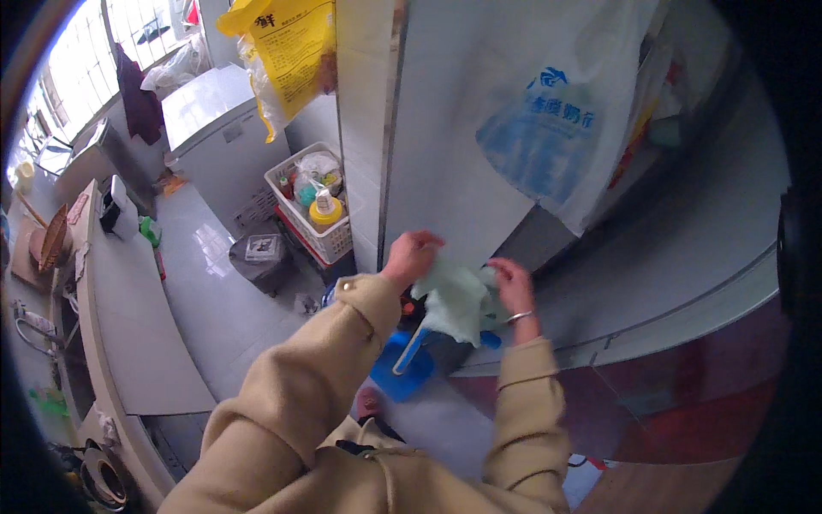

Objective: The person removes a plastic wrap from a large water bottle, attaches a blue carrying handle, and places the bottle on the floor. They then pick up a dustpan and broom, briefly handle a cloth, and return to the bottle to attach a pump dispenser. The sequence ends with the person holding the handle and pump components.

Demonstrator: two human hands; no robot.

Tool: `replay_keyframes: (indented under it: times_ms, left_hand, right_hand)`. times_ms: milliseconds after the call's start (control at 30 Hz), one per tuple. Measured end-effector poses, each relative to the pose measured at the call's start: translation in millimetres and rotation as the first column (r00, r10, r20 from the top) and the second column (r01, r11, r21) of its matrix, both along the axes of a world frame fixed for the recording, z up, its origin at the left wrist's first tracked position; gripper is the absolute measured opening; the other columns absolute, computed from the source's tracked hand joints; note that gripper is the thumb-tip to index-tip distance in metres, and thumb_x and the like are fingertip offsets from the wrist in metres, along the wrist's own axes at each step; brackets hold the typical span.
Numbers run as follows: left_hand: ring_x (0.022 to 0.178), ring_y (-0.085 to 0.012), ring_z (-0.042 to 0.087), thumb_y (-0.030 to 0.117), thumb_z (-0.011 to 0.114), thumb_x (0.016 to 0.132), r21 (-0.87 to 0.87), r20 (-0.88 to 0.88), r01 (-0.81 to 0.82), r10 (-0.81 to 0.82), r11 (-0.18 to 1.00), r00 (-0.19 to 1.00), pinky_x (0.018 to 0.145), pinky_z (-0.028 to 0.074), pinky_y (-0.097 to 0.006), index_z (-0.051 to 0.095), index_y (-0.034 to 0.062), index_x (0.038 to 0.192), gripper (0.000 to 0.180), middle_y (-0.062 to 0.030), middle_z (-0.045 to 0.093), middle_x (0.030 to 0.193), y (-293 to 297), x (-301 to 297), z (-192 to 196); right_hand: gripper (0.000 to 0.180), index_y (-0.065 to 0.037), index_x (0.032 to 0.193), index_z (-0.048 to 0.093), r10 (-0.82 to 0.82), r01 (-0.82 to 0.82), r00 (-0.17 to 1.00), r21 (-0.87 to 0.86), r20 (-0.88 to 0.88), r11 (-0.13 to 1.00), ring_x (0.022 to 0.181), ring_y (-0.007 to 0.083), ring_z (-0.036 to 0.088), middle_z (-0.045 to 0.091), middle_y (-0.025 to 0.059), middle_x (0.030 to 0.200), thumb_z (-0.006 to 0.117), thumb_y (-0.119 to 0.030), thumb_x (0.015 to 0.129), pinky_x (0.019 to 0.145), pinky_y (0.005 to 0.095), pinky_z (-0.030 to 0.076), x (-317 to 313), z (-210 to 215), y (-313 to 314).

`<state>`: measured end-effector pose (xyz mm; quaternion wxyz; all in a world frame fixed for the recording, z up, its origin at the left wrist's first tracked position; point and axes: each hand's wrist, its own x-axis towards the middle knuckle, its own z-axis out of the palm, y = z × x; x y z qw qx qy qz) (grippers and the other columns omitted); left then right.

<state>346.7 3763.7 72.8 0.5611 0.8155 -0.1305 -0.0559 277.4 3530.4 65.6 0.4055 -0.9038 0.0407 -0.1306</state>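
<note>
A pale green cloth (455,301) hangs spread between my two hands, in front of my body. My left hand (413,257) pinches its upper left corner. At the cloth's right side, my right hand (514,287), with a bracelet at the wrist, grips the edge with bent fingers. The cloth droops in loose folds and looks thin and slightly crumpled. Under it, on the floor, lies a blue dustpan (396,377), partly covered by the cloth, with a blue and white handle (411,349) slanting up.
A white basket (340,233) of bottles and bags stands left of the wall edge. Further back is a white chest appliance (214,163). Yellow (295,64) and clear plastic bags (556,137) hang above. A counter (141,343) runs along the left, a curved ledge (651,334) along the right.
</note>
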Motion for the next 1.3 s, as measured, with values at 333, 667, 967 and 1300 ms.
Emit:
replay_keyframes:
  times_ms: [333,667,967,1300]
  left_hand:
    - [0.086,-0.0232,0.065,0.02,0.064,0.077,-0.151,-0.329,-0.235,0.175,0.96,0.928,0.075,0.051,-0.035,0.059,-0.0049,0.105,0.038,-0.0154,0.068,0.088,42,-55,-88]
    - [0.078,-0.0141,0.054,0.015,0.054,0.091,-0.22,-0.458,-0.206,0.086,0.953,0.885,0.07,0.049,-0.029,0.049,0.0021,0.123,0.034,-0.0073,0.059,0.088,137,-115,-93]
    - [0.08,-0.0153,0.055,0.019,0.053,0.092,-0.288,-0.632,-0.499,0.229,0.817,0.74,0.072,0.049,-0.028,0.049,0.004,0.121,0.033,-0.0075,0.059,0.095,246,-153,-102]
    - [0.077,-0.0101,0.052,0.019,0.056,0.089,-0.557,-0.595,-0.546,0.158,0.626,0.788,0.067,0.047,-0.025,0.055,0.0053,0.104,0.02,-0.002,0.056,0.087,411,-165,-121]
  right_hand:
    - [0.029,-0.003,0.108,0.06,-0.487,0.368,0.864,0.5,0.126,0.784,0.101,0.0222,0.054,0.058,0.0116,0.111,0.046,-0.024,0.095,0.09,0.0355,0.042,-59,-69,4]
    - [0.017,-0.007,0.081,0.062,-0.378,0.735,0.678,-0.581,0.631,0.35,0.069,0.0268,0.056,0.06,0.0113,0.073,0.059,-0.023,0.085,0.067,0.0372,0.049,-102,-117,-50]
    - [0.02,-0.005,0.074,0.058,-0.084,0.277,0.781,-0.223,0.619,0.935,0.067,0.0246,0.054,0.057,0.0083,0.073,0.051,-0.019,0.087,0.064,0.0337,0.046,-117,-36,141]
    - [0.016,-0.003,0.101,0.058,0.635,-0.598,0.739,0.213,-0.227,0.772,0.082,0.0187,0.057,0.059,0.0083,0.094,0.05,-0.006,0.088,0.075,0.0302,0.048,-93,-29,446]
